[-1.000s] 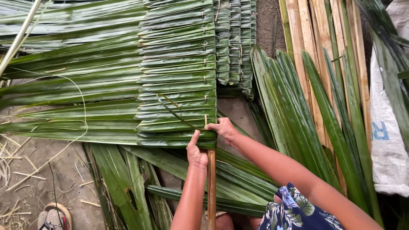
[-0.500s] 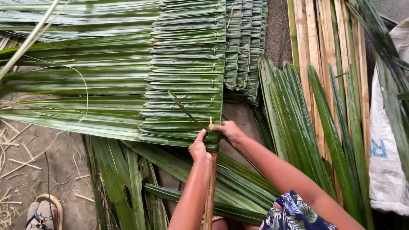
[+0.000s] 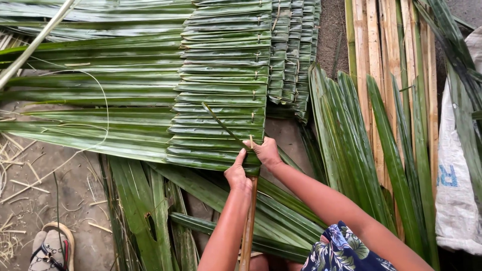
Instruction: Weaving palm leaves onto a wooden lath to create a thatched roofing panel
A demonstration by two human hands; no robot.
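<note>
Two hands work at the near edge of a large folded palm-leaf panel (image 3: 221, 90), which lies flat on the ground and runs away from you toward the top of the view. Its leaves are doubled over a wooden stick (image 3: 248, 226); the free leaf ends fan out to your left. The stick's long axis points straight from your body toward the panel, passing between your forearms.

Loose green leaves (image 3: 346, 150) lie to the right, beside pale split slats (image 3: 371, 55) and a white sack (image 3: 457, 190). A sandal (image 3: 50, 248) rests at the lower left on bare earth.

Your right hand (image 3: 265, 150) presses on the newest folded leaf (image 3: 211, 161), grip closed, fingers pinching the fold where a thin green sliver (image 3: 221, 123) angles up to the left. Your left hand (image 3: 238, 173) sits just below it, thumb raised, grip closed around the stick's top and the leaf edge. Both hands nearly touch; the right hand is nearer the sliver, which lies up and to the left of its grip.
</note>
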